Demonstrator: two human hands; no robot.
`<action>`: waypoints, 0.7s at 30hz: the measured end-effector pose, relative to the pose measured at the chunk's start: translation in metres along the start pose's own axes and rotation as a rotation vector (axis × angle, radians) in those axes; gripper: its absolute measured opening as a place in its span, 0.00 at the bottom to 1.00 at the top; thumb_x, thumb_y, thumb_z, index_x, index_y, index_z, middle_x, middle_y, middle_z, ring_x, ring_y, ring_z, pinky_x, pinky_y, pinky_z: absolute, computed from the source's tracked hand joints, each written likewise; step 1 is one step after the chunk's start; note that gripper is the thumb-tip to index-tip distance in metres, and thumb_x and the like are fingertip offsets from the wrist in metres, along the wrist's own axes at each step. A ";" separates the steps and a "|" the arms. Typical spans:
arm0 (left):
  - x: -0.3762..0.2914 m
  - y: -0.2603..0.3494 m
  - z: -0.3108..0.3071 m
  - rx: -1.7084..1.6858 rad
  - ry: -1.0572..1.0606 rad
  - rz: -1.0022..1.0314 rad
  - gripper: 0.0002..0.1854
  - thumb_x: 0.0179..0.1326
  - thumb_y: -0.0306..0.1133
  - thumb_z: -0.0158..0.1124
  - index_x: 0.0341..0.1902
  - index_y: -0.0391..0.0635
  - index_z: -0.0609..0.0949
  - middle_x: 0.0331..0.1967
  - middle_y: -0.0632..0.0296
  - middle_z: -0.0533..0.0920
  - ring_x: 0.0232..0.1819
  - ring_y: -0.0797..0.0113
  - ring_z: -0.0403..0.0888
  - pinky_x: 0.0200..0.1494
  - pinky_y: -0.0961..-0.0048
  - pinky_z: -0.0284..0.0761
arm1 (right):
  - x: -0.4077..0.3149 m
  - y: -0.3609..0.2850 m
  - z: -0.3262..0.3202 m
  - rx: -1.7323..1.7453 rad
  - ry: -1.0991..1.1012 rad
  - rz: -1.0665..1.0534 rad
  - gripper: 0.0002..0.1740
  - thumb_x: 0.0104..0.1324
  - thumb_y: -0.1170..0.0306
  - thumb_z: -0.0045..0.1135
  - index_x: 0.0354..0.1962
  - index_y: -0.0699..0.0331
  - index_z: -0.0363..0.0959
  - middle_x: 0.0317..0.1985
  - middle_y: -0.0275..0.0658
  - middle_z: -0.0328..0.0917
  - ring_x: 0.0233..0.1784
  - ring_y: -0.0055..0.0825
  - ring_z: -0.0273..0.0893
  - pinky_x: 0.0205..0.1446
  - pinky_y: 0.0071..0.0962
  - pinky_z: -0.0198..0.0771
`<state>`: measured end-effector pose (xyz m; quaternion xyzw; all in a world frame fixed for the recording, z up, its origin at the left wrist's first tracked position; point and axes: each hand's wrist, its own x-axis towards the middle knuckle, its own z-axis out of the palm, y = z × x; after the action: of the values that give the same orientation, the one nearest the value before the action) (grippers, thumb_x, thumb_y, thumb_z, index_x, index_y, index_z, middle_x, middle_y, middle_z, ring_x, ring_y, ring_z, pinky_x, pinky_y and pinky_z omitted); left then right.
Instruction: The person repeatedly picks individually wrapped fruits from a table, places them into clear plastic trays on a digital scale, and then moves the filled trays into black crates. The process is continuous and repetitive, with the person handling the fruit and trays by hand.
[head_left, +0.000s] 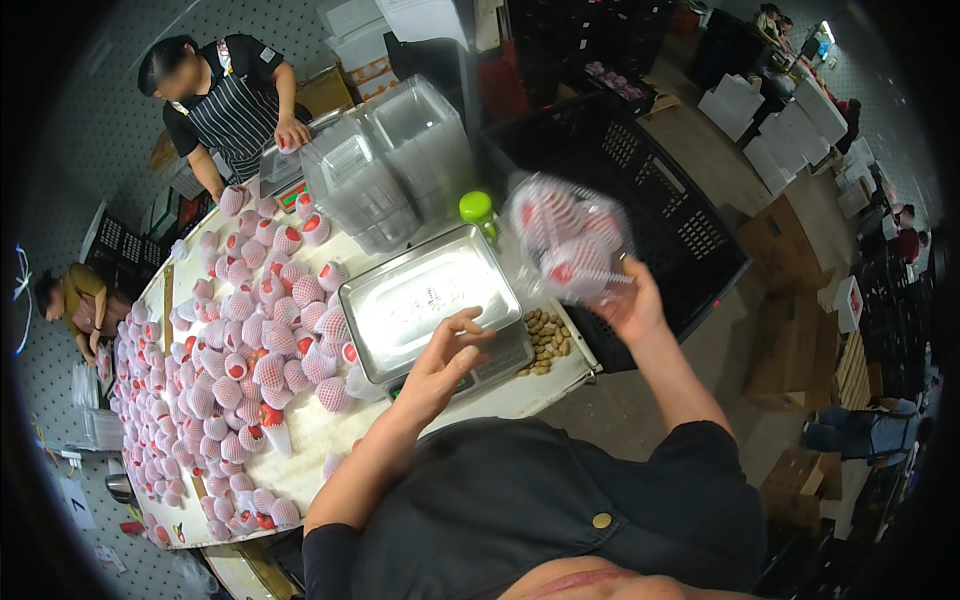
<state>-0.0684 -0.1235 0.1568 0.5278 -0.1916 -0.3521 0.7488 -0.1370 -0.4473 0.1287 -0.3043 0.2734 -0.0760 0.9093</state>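
My right hand (634, 300) grips a clear plastic clamshell box (574, 236) of red fruits in pink foam nets, held up between the table and a black plastic crate. Over the near edge of a weighing scale's metal pan (427, 300) is my left hand (446, 364), its fingers apart and holding nothing. Inside the pan lies no fruit. Many red fruits in pink foam nets (277, 337) are heaped on the white table (307, 442) left of the scale. One fruit (271, 416) sits partly out of its white net.
Stacked clear clamshells (367, 180) and a green-lidded jar (476, 206) stand behind the scale. Peanuts (547, 341) lie right of it. The large black crate (660, 195) adjoins the table. A co-worker in a striped apron (236, 120) touches a netted fruit at another scale (289, 176).
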 end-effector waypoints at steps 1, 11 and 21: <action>-0.002 0.000 -0.004 0.011 0.012 -0.009 0.16 0.66 0.36 0.61 0.53 0.47 0.70 0.67 0.57 0.62 0.64 0.64 0.68 0.58 0.68 0.68 | 0.012 -0.020 -0.008 -0.007 -0.083 -0.041 0.24 0.64 0.57 0.55 0.53 0.61 0.69 0.49 0.43 0.77 0.48 0.39 0.78 0.46 0.43 0.79; -0.126 -0.094 -0.109 0.276 0.743 -0.383 0.11 0.68 0.36 0.55 0.48 0.43 0.74 0.45 0.60 0.78 0.46 0.67 0.79 0.46 0.71 0.74 | 0.216 -0.120 -0.101 -0.360 0.333 -0.055 0.24 0.61 0.59 0.61 0.52 0.59 0.67 0.45 0.42 0.73 0.42 0.36 0.75 0.45 0.40 0.77; -0.187 -0.226 -0.148 0.768 0.739 -0.766 0.18 0.60 0.43 0.63 0.38 0.37 0.79 0.30 0.50 0.83 0.33 0.62 0.82 0.36 0.66 0.77 | 0.381 -0.118 -0.125 -0.880 0.576 -0.247 0.42 0.55 0.64 0.65 0.65 0.65 0.57 0.60 0.52 0.67 0.58 0.47 0.71 0.53 0.44 0.77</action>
<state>-0.1714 0.0657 -0.0912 0.8747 0.1676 -0.2958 0.3454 0.1179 -0.7213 -0.0559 -0.6533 0.4799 -0.1408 0.5684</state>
